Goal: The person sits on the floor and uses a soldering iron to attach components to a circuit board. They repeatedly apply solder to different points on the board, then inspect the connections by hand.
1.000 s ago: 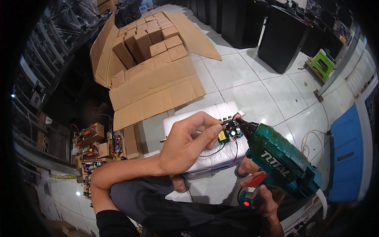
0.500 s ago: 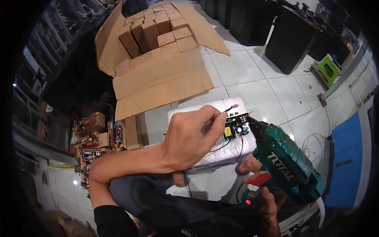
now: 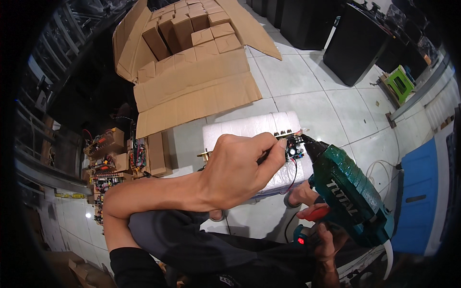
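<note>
Our left hand (image 3: 242,168) pinches a thin dark lead (image 3: 294,135) between thumb and forefinger, just over the circuit board (image 3: 294,151), which lies partly hidden on the white foam block (image 3: 235,126) before us. Our right hand (image 3: 329,240) clasps the teal glue gun (image 3: 353,192), one finger at its red trigger (image 3: 318,211), its black nozzle (image 3: 314,146) near the lead's reddish end; beyond the block, we see a carton (image 3: 197,98) packed with small brown boxes (image 3: 206,37)
</note>
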Tool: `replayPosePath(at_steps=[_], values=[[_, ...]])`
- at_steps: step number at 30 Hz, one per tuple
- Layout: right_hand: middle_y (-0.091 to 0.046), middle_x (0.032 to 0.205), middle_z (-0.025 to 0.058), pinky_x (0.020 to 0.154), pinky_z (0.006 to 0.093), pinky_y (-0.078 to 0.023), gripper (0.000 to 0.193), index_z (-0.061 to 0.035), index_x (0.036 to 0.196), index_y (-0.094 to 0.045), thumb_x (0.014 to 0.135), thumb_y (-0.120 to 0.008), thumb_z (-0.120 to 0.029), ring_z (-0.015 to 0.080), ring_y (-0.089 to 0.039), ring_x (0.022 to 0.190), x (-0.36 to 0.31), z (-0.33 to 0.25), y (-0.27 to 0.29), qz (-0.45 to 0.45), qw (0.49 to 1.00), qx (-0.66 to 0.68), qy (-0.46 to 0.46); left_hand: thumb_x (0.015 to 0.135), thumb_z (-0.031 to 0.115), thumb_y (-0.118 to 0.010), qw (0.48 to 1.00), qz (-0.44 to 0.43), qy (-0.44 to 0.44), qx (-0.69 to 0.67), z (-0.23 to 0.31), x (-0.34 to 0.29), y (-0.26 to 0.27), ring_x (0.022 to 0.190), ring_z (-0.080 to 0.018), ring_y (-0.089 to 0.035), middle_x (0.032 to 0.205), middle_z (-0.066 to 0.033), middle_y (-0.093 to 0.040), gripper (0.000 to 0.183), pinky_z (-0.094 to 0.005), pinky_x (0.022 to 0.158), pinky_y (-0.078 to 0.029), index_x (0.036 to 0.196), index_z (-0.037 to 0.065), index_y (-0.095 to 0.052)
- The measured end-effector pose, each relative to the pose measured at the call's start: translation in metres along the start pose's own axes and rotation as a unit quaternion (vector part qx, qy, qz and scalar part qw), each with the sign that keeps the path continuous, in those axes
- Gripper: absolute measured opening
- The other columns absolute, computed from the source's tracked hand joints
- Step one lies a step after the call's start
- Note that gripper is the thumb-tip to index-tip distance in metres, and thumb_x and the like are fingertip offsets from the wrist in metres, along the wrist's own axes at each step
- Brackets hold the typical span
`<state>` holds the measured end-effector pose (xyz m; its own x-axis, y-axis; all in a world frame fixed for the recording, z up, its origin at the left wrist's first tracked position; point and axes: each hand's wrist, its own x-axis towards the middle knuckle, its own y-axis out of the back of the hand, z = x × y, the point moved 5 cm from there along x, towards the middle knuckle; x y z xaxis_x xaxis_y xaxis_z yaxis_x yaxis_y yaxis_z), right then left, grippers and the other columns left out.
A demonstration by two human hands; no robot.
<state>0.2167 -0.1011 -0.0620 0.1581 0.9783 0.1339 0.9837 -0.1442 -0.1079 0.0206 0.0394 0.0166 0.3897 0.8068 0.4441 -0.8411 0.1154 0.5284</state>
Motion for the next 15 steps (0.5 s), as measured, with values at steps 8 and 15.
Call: replayPosePath(at_steps=[8,15], values=[[-0.066,0.082,0.0216,0.07,0.0418,-0.058,0.038,0.0129,0.105,-0.056,0.086,-0.051,-0.02,0.0296,-0.068,0.074,0.0053,-0.0048,-0.0023,0.011,0.988,-0.139,0.063,0.094,0.013,-0.062,1.0,0.0,-0.011,-0.004,0.0004,-0.0009,0.0009,0.041,-0.0297,-0.055,0.052,-0.016,-0.055,0.023,-0.0384,0.042,-0.041,0.077,-0.003,-0.063],[-0.066,0.08,0.0205,0.068,0.04,-0.058,0.034,0.0122,0.1,-0.056,0.085,-0.049,-0.017,0.0277,-0.068,0.072,0.0079,-0.0068,-0.0034,-0.002,0.984,-0.144,0.101,0.094,0.014,-0.061,1.0,-0.014,-0.004,-0.007,0.0008,-0.0002,0.0002,0.042,-0.0303,-0.056,0.053,-0.0166,-0.057,0.023,-0.0385,0.042,-0.042,0.078,-0.003,-0.063]])
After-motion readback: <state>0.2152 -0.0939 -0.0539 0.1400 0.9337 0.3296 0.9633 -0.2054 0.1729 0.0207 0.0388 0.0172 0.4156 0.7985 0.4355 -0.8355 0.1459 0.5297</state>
